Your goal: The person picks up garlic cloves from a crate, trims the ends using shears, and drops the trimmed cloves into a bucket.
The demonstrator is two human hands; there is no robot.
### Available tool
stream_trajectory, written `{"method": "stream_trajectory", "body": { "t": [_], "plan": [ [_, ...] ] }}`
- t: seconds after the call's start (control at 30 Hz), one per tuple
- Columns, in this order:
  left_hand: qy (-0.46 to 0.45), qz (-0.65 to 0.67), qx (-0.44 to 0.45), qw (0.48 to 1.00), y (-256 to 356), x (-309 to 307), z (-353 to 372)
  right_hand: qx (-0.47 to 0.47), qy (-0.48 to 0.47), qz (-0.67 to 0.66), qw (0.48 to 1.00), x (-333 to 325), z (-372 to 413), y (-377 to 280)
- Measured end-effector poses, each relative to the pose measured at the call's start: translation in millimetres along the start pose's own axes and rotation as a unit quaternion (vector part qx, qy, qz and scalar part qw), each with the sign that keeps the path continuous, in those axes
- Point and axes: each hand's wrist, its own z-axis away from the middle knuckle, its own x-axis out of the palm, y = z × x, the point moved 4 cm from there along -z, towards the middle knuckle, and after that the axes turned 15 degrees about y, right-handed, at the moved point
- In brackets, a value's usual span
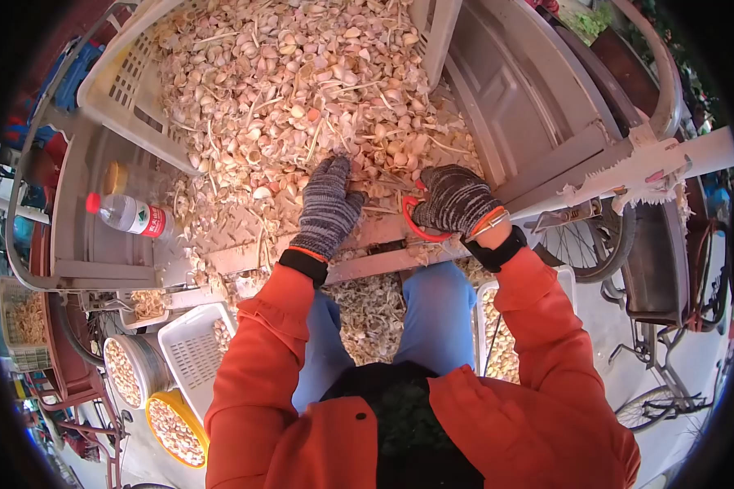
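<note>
My left hand (326, 208), in a grey and black knitted glove, reaches onto the near edge of a heap of garlic cloves (302, 90). Its fingers stretch forward and down over the cloves, the thumb held apart; the fingertips are partly lost among the garlic. My right hand (458, 198), gloved alike, is closed round the red-handled scissors (413, 222). Their blades point left towards my left hand and blend into the garlic. Dry stalks and papery skins lie mixed among the cloves.
The garlic lies in a metal cart bed (351, 267) with a white plastic crate (126, 122) tipped at its left. A bottle with a red cap (130, 214) lies nearby. Below left stand a yellow tub (175, 430), a bucket (130, 371) and a white basket (194, 350). Bicycles are at right.
</note>
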Motion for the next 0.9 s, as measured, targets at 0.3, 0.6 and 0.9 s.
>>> {"method": "stream_trajectory", "body": {
  "t": [0.3,0.6,0.9],
  "plan": [
    [-0.037,-0.088,0.182,0.979,32,12,-22,0.070,0.067,-0.095,0.991,-27,23,25],
    [-0.030,0.243,-0.118,0.962,33,-6,-15,0.114,0.207,-0.293,0.927,-27,50,21],
    [0.071,0.752,-0.378,0.536,75,-30,76,-0.005,0.192,-0.336,0.922,-59,87,-37]
  ]
}}
